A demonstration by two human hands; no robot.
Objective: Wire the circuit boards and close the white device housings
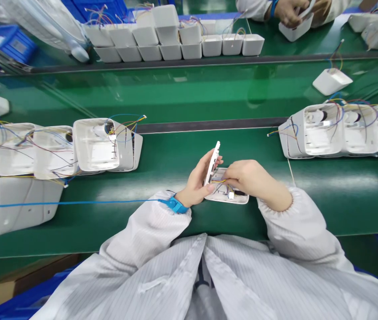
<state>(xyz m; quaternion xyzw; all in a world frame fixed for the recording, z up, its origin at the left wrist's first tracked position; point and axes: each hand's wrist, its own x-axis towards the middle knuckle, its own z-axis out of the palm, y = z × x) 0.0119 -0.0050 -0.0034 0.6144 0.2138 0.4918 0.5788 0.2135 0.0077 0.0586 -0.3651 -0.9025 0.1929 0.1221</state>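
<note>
My left hand (199, 180) is closed around a thin white cover panel (212, 163), held tilted on edge at the left side of a white plastic housing (231, 198). The housing lies open side up on the green bench in front of me. Over its far part, my right hand (244, 175) has its fingers pinched together at thin yellow and dark wires (220, 181) that run toward the panel. The fingertips are partly hidden, but the wires lead into them. Inside the housing a small white connector (231, 195) and a dark round part (240, 193) show.
White housings with loose wires (97, 146) stand in rows at the left, and more (324, 129) at the right. A blue wrist-strap cord (102, 202) stretches left from my wrist. Across the bench divider (215, 126), a co-worker's hands (289, 13) hold a white housing near stacked ones (169, 40).
</note>
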